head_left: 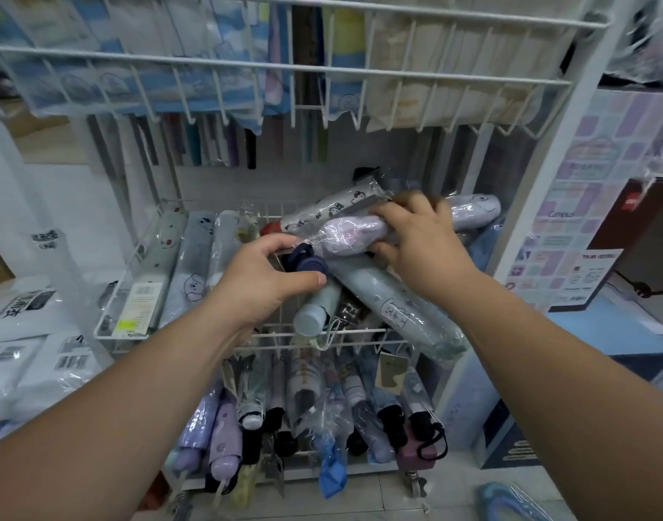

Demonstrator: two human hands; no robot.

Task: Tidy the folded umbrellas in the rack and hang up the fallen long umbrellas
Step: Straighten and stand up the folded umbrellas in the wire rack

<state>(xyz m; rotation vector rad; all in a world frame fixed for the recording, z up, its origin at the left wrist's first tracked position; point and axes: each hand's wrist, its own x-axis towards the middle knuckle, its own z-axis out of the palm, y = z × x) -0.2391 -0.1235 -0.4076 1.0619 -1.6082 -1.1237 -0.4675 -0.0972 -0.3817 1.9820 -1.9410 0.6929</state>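
A white wire rack [108, 325] holds folded umbrellas in clear sleeves. Three lie neatly side by side on the left of the middle shelf, among them a grey one [194, 265]. On the right several lie in a crossed heap. My left hand [266, 280] grips the dark blue handle [307, 261] of one umbrella in the heap. My right hand [420, 235] is closed around a pale pink umbrella [348, 235] on top. Under it lie a white cartoon-print umbrella [333, 210] and a light blue one [390, 298].
The lower shelf holds several upright folded umbrellas [300, 415]. An upper wire basket [285, 69] carries packaged goods. White bags [25, 332] lie at the left, boxes and a poster [585, 204] stand at the right. A blue umbrella [510, 502] lies on the floor at the lower right.
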